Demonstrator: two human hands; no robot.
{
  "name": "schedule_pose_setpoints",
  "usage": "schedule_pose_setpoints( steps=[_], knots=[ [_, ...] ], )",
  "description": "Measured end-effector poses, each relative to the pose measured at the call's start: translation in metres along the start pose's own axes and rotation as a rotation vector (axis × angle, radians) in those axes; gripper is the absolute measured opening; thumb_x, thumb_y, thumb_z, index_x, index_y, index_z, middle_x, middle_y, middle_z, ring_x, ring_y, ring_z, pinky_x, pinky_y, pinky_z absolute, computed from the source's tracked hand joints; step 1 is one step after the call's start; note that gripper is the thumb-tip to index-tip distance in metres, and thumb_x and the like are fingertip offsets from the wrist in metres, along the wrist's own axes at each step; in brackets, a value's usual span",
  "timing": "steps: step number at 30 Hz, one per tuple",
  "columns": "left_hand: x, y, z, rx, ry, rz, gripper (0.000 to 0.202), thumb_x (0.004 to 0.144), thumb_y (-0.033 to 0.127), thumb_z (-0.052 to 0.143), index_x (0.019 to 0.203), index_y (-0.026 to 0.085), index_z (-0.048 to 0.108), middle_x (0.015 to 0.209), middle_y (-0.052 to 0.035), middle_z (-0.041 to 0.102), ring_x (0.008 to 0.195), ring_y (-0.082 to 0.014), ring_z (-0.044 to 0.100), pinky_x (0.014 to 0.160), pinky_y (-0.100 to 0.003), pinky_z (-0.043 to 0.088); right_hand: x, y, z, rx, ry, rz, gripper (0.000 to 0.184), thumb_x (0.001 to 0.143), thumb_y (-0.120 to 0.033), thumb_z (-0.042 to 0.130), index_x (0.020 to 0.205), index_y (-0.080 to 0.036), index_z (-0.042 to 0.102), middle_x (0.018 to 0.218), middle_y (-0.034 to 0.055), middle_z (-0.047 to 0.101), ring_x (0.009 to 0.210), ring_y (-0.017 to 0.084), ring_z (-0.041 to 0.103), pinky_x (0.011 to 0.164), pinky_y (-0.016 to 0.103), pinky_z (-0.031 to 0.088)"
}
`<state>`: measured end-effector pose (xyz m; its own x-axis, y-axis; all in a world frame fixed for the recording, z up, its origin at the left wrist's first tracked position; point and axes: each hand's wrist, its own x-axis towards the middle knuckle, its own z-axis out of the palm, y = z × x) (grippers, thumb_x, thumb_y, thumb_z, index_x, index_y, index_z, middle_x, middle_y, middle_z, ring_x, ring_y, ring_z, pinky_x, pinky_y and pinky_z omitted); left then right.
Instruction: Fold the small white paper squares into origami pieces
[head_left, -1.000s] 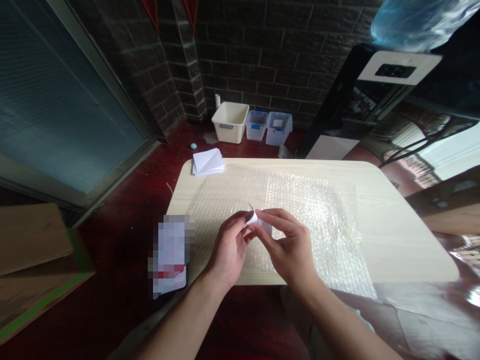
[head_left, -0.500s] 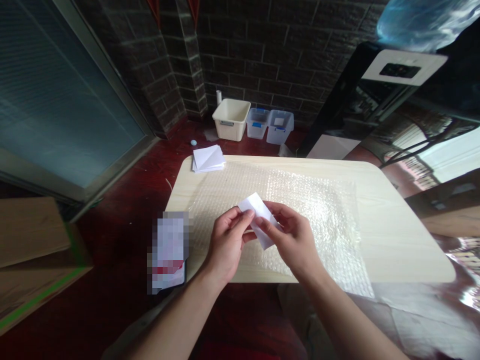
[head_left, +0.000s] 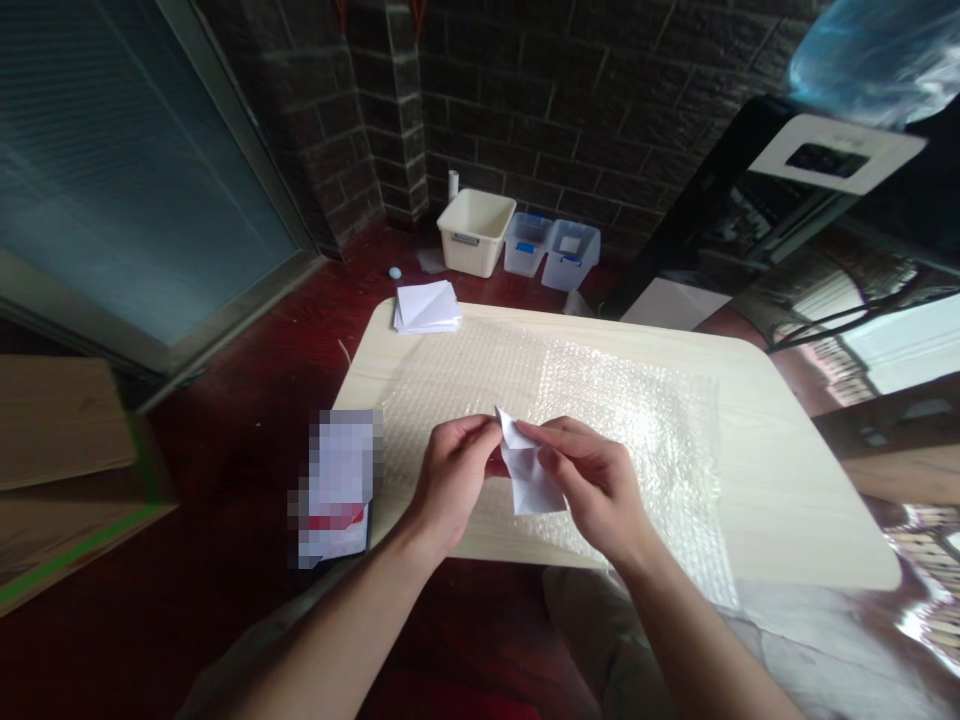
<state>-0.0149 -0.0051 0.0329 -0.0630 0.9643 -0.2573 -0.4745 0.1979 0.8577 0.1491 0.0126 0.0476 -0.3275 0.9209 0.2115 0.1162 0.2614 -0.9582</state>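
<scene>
A small folded sheet of white paper (head_left: pixel 534 485) is held in the air between my two hands, above the table. My left hand (head_left: pixel 457 475) pinches its upper left edge between thumb and fingers. On the other side, my right hand (head_left: pixel 592 480) grips the paper with thumb and forefinger near its top and right edge. The paper's upper part stands up in a point, and its lower part hangs toward me. Under both hands lies a sheet of clear bubble wrap (head_left: pixel 630 420). Some fingertips are hidden behind the paper.
A stack of white paper sheets (head_left: pixel 427 306) lies at the table's (head_left: pixel 795 480) far left corner. Beyond it on the floor stand a cream basket (head_left: pixel 476 240) and two clear plastic bins (head_left: pixel 571 255). A water dispenser (head_left: pixel 697 200) is at the right, a cardboard box (head_left: pixel 60 430) at the left.
The paper has gone from a flat, narrow folded strip to a partly opened shape with a raised point. My right hand has shifted its fingers to the paper's top. The view has tilted slightly.
</scene>
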Motion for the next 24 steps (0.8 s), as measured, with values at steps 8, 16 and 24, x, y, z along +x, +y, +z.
schedule_pose_setpoints(
  steps=[8, 16, 24],
  knots=[
    [-0.0013, -0.0023, -0.0014, 0.176, -0.125, 0.105, 0.029, 0.092, 0.043, 0.074, 0.089, 0.015, 0.076, 0.081, -0.0055, 0.073, 0.072, -0.0171, 0.066, 0.069, -0.027, 0.055, 0.0018, 0.0069, 0.0009, 0.174, 0.111, 0.197, 0.024, 0.088, -0.036, 0.084, 0.11, -0.025, 0.083, 0.083, 0.0042, 0.076, 0.071, 0.017, 0.067, 0.062, 0.028, 0.052],
    [-0.0009, -0.0044, -0.0026, 0.443, -0.065, 0.266, 0.035, 0.097, 0.044, 0.068, 0.076, 0.017, 0.065, 0.067, 0.0013, 0.058, 0.061, -0.012, 0.052, 0.056, -0.024, 0.039, -0.0007, 0.003, -0.0057, 0.162, -0.003, 0.371, 0.036, 0.084, -0.049, 0.085, 0.081, -0.014, 0.077, 0.069, 0.0055, 0.071, 0.058, 0.013, 0.058, 0.051, 0.023, 0.043],
    [0.004, -0.0089, 0.0018, 0.345, -0.077, 0.226, 0.04, 0.095, 0.041, 0.07, 0.064, 0.016, 0.061, 0.06, 0.0033, 0.048, 0.059, -0.0106, 0.043, 0.054, -0.025, 0.031, -0.0027, -0.0004, -0.0037, 0.16, -0.064, 0.354, 0.04, 0.089, -0.055, 0.08, 0.084, -0.015, 0.071, 0.062, -0.0005, 0.061, 0.052, 0.009, 0.049, 0.045, 0.02, 0.037]
  ],
)
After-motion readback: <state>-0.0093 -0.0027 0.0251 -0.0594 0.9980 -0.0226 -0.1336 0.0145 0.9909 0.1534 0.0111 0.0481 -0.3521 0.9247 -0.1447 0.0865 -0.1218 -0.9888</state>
